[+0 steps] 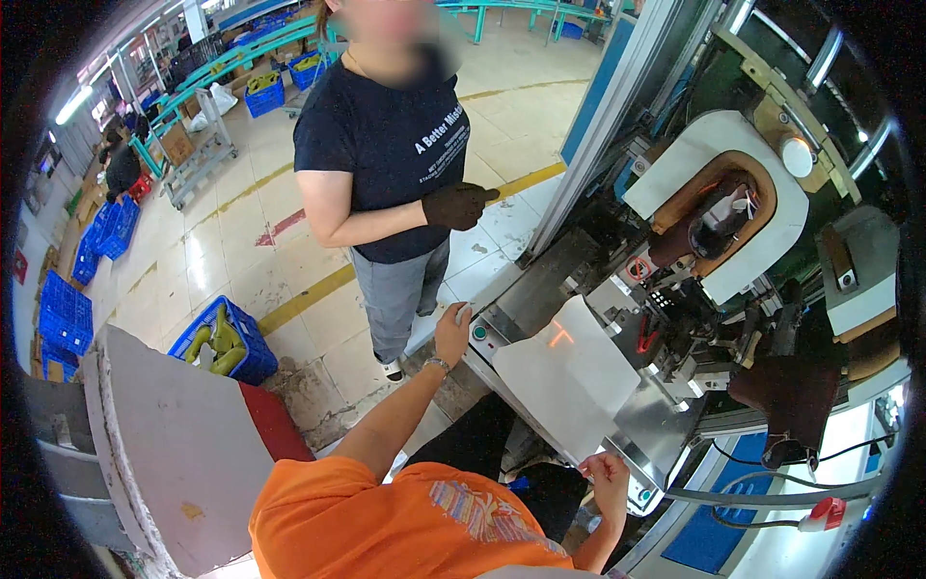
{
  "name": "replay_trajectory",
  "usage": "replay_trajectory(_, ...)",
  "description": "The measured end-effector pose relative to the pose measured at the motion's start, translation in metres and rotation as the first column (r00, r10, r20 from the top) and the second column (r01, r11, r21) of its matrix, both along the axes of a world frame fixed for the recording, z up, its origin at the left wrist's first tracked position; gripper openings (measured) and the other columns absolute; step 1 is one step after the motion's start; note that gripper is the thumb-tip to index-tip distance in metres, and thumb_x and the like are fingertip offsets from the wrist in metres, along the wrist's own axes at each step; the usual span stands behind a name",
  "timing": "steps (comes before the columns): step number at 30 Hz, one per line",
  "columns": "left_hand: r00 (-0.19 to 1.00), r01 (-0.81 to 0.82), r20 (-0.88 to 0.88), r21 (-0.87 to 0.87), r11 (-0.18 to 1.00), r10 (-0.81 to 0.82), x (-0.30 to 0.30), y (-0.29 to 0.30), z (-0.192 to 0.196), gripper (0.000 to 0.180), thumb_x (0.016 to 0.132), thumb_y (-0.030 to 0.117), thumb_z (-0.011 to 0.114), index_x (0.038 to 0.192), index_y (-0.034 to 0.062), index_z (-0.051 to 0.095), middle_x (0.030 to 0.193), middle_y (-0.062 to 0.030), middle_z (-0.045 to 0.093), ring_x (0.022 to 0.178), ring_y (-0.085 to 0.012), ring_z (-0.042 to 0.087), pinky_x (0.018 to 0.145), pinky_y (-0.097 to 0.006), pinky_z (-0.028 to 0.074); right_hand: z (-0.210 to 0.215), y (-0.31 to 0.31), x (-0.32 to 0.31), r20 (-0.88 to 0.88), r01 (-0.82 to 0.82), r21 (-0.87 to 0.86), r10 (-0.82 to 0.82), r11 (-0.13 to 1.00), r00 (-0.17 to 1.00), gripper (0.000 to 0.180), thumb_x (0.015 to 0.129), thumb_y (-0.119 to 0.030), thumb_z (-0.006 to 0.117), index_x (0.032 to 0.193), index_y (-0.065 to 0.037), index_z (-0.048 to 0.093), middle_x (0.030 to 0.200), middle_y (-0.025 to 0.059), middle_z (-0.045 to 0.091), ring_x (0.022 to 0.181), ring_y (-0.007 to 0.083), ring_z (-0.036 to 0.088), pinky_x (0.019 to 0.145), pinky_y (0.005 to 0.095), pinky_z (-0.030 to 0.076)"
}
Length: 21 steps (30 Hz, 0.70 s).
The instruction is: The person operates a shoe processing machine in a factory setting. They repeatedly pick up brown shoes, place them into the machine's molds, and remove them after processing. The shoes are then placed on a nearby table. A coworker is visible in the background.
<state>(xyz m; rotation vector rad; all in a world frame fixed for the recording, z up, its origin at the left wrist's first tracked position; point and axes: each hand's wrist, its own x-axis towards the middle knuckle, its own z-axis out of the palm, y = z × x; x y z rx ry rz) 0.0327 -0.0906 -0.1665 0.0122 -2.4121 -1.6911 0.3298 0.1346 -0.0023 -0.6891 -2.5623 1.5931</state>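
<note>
My left hand [451, 334] is beside the left end of the metal work table, close to a round green button [479, 333]. Its fingers are bent together, and a small pale spot shows at the tips; what they hold, if anything, is unclear. At the table's near right corner is my right hand [607, 477], fingers curled in a pinch whose contents are hidden. A white sheet [564, 381] lies flat on the table between the hands, with a red light mark [559, 334] near its far edge.
Behind the table stands a machine with a white U-shaped pad [723, 145] around a dark shoe-like form [723, 222]. A dark brown boot-shaped piece [786, 400] hangs at right. A gloved person [386, 154] stands opposite. A blue crate [227, 343] with olive-green pieces sits at left.
</note>
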Motion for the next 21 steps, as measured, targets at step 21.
replay_trajectory(21,0.999,-0.036,-0.001,-0.035,0.999,0.036,0.003,0.001,0.005,0.025,0.089,0.022,0.044,0.098,0.0023,0.057,0.086,-0.0202,0.061,0.080,-0.0356,0.058,0.069,-0.040,0.045,0.006,0.004,0.011,-0.061,0.052,-0.020,-0.053,0.998,0.997,0.008,0.081,-0.005,0.056,0.079,0.002,0.059,0.068,0.0060,0.061,0.059,0.0107,0.056,0.056,0.0216,0.044)
